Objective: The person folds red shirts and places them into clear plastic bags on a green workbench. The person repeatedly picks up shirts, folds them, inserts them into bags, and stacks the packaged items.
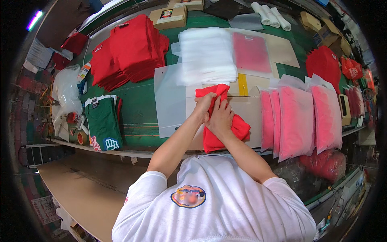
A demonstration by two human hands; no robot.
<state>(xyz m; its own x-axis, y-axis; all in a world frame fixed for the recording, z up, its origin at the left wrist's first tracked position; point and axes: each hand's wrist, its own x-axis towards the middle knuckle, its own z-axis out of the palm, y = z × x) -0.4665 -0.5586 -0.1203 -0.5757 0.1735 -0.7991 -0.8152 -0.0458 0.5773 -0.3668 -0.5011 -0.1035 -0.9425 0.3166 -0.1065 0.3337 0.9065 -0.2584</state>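
Note:
A bunched red garment (239, 127) lies at the table's front edge, right before me. My left hand (204, 106) is closed on its upper left part, fingers wrapped in the cloth. Beside it, my right hand (221, 118) presses and grips the middle of the same garment, its wrist crossing the lower folds. Under the cloth are pale cardboard sheets (246, 108). A translucent plastic sheet (171, 107) lies left of my left hand. Behind both hands rises a stack of clear white bags (207, 54).
Stacks of folded red shirts (137, 46) stand at the far left. Nearer sits a folded green shirt (101, 121). Bagged red garments (296, 121) line the right front edge. A bagged red piece (250, 52) lies far centre, with white rolls (271, 16) behind.

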